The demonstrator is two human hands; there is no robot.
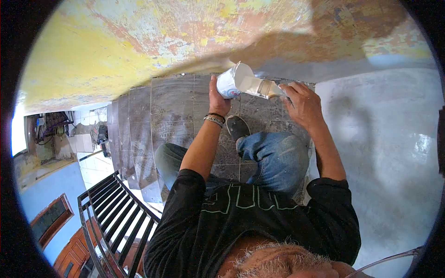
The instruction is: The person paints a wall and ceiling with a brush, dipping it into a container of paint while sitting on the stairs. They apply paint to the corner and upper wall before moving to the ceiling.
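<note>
My left hand (218, 100) is wrapped round a white paint container (228, 84), which is tilted with its open mouth to the right. In my right hand (302, 104) is the handle of a wide paintbrush (265, 88). The brush's pale, paint-covered bristles are at the container's mouth; whether they touch the rim I cannot tell. Both hands are held out over the tiled floor, close to the wall with patchy yellow paint (185, 34).
A grey-white wall (394, 139) stands on the right. Below are dark floor tiles (172, 104), with my shoe (238, 127) and bent knees above them. A black metal railing (118, 204) is at the lower left, and a wooden door (76, 248) lies beyond.
</note>
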